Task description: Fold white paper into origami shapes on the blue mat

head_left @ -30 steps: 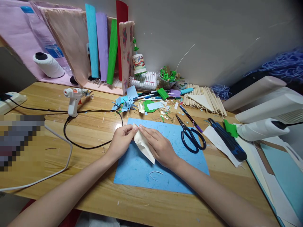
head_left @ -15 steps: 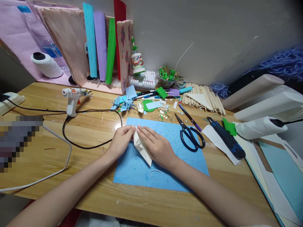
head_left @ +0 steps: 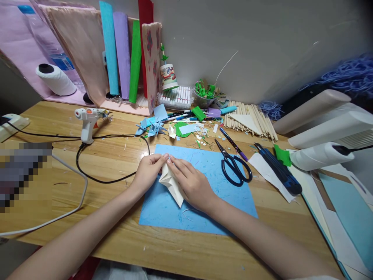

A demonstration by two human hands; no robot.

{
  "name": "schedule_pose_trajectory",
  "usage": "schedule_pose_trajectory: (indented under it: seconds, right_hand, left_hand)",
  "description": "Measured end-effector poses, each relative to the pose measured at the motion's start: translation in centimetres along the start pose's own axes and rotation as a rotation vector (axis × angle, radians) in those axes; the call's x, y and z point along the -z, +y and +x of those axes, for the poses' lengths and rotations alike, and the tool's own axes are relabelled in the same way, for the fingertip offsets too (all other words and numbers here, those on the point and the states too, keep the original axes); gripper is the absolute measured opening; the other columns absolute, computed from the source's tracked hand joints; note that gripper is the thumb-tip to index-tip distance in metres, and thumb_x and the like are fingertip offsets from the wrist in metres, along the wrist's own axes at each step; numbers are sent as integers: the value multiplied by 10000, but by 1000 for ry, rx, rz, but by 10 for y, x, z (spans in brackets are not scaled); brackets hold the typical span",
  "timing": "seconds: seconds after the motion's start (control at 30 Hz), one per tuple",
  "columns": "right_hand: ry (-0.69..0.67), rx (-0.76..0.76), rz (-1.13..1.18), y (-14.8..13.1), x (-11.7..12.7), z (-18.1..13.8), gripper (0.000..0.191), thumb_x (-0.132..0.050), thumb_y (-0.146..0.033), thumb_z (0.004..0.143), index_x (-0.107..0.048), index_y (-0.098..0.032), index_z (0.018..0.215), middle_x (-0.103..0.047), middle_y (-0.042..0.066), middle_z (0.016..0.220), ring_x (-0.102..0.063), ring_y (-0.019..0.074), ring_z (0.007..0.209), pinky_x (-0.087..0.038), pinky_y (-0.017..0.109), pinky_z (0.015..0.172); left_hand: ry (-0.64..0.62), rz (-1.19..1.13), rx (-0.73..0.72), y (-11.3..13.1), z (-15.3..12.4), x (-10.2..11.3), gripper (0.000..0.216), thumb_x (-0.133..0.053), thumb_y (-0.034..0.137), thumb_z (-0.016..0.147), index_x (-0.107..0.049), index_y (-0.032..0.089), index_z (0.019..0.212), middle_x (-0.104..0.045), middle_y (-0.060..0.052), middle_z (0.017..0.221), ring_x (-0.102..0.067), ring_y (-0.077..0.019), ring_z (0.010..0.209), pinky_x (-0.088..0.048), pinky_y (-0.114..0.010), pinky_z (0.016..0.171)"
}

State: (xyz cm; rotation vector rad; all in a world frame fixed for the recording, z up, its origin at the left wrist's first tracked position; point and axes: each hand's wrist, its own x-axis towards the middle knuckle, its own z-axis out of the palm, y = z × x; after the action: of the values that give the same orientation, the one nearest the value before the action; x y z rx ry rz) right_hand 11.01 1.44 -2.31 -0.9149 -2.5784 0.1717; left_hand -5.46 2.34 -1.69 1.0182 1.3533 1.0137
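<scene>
A folded piece of cream paper [head_left: 172, 186] hangs pointed end down between my hands, above a blue sheet [head_left: 204, 217] on the wooden table. My left hand [head_left: 149, 171] pinches its upper tip between thumb and fingers. Close against it, my right hand [head_left: 192, 182] grips the same tip and the paper's right side, its fingers hiding part of the folds. Black-handled scissors [head_left: 236, 169] lie on the blue sheet, right of my right hand. A thin white strip [head_left: 186, 215] rests on the sheet just below the folded paper.
A white glue gun [head_left: 88, 124] with a black cord stands at left. Blue folded paper cranes [head_left: 155, 127], scraps and pens [head_left: 233, 144] lie behind the sheet. To the right are a utility knife [head_left: 276, 171], wooden sticks [head_left: 250, 120] and a thread spool [head_left: 320, 157].
The folded paper has turned in my fingers, its lower point swinging slightly left, and more of its creased face shows. Both hands keep their hold at the top.
</scene>
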Motion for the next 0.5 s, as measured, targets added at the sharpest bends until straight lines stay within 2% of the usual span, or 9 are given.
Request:
schedule_pose_trajectory:
  seconds: [0.17,0.33,0.5]
  right_hand:
    - [29,-29,87,3,0,0,513,-360,-87,819,-315,-59,1329,-399,125,1347,-379,218,1205,-384,379,993]
    - [1,9,32,3,1,0,474,-345,-63,838,-337,-15,1309,-398,151,1343,-340,216,1242,-359,361,1019]
    - [-20,6,-18,2,-1,0,475,-355,-85,859,-311,-42,1330,-372,147,1361,-342,211,1248,-367,356,1017]
  left_hand:
    - [20,-138,52,2,2,0,348,-617,467,659,-533,138,583,-495,44,527,-462,-75,492,-408,-185,535]
    - [-18,-227,98,6,1,1,363,-633,482,624,-510,146,565,-518,40,506,-473,-74,463,-398,-182,511]
    - [-81,-226,170,9,4,5,372,-666,490,580,-527,145,581,-542,32,511,-489,-82,474,-401,-194,531]
